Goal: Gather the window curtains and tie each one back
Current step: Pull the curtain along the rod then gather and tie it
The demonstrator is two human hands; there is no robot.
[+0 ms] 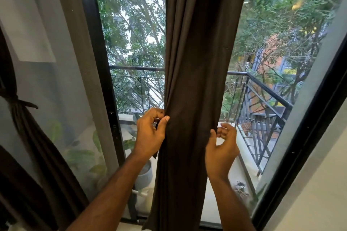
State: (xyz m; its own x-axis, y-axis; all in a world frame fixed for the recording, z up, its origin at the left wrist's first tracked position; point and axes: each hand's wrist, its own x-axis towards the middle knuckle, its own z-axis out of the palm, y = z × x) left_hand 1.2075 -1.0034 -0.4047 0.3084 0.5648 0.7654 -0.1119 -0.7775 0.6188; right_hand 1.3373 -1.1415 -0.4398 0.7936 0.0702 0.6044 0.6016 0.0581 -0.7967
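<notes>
The grip of the left hand (pixel 150 133) is closed on the left edge of the dark brown curtain (pixel 197 62), with the thumb laid across the front of the fabric and the fingers curled behind it. The grip of the right hand (pixel 221 148) is seen at the curtain's right edge; the thumb is pressed to the cloth, but the fingertips are curled loosely beside the edge, and it cannot be told whether fabric is pinched between them. The curtain's top is cut off by the upper frame edge, and its hem is cut off near the floor. The panel is hung in the middle of the window, gathered into vertical folds, narrowest between the two hands and flared below them. A second curtain (pixel 28 127) is seen at the far left, bound by a knotted tie (pixel 18 102), partly cut off by the frame edge. Behind the glass, a balcony railing (pixel 262 88) is partly hidden by the central panel. The trees (pixel 131 24) beyond are blurred.
</notes>
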